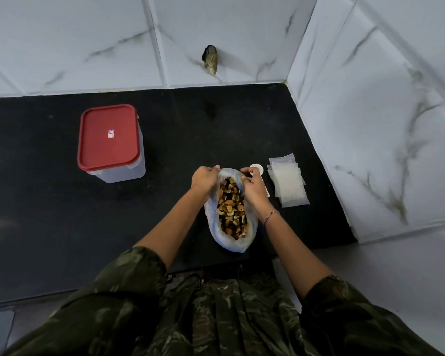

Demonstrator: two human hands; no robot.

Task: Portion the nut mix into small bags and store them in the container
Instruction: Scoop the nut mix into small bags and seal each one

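Black stone surface (49, 201) fills the head view, and on it, straight in front of me, lies the nut bag (252, 228) with its mouth spread so the nuts (231, 209) show. My left hand (204, 177) pinches the far left rim of the plastic. My right hand (253, 186) has its fingers curled onto the right rim, so both hands are grasping the bag and nothing else. Just right of the bag a white scoop (257, 168) lies partly hidden behind my right hand. Beside the scoop is a fanned stack of small bags (290, 183), none filled as far as I can tell. The container (121, 173) stands well apart to the left, its red lid (108, 136) on.

I judge the step in hand to be opening the bag wide. To do it well I'd roll the rim outward and down evenly on both sides so the mouth holds open alone. I'd keep the base flat on the surface so nothing spills, and leave the right side low for the scoop.
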